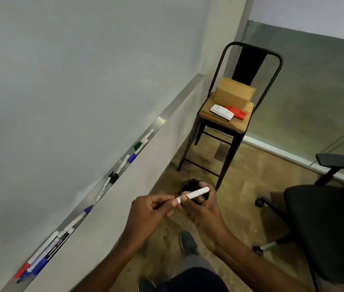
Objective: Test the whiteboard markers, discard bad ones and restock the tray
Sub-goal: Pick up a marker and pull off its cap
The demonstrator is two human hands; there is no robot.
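A white marker (194, 194) lies between both hands above a dark round bin (189, 185) on the floor. My left hand (152, 211) pinches its near end, while my right hand (202, 209) wraps around the barrel from below. Its cap colour is hidden. The whiteboard (61, 81) fills the left. Along its metal tray (162, 121) lie several markers: a green-capped one (140, 145), a blue-capped one (132, 158), black ones (112, 178), another blue one (80, 218), and a cluster with red and blue caps (40, 258) at the near end.
A black metal chair (240, 121) with a wooden seat stands in the corner, carrying a cardboard box (233, 92), a white pack (221, 112) and a red pack (235, 112). A black office chair (323, 224) sits at the right. My shoes show below.
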